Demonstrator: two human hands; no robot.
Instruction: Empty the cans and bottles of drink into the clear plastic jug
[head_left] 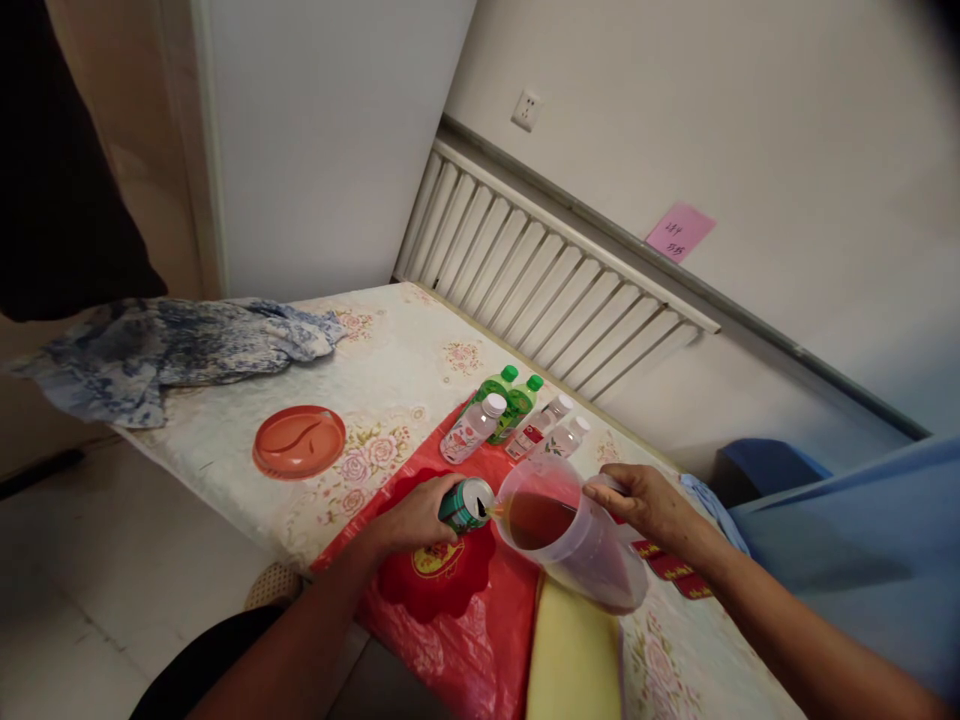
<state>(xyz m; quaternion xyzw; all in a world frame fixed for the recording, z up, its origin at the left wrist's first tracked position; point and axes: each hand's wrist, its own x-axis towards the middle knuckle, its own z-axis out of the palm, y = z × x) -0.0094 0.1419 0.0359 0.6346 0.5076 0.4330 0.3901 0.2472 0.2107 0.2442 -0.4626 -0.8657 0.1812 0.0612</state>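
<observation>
Table (405, 370): covered in floral cloth.
Red plastic sheet (491, 660): spread over the table, beneath the bottles and tray.
Pitcher (604, 565): translucent, part-filled with reddish-brown liquid (536, 522); tilted lengthwise away from the can, to its right, mouth-first toward it.
Scalloped red tray (480, 580): marked with a yellow emblem; below the can.
Right hand (637, 502): closed around the pitcher's handle.
Left hand (424, 512): curled part-closed around the can; nearer to it.
Bottles (517, 408): green-capped and white-capped; upright beyond the pitcher's mouth.
Can (457, 507): green, tipped opening-first toward the pitcher.
Stream (496, 511): thin, between both openings.
</observation>
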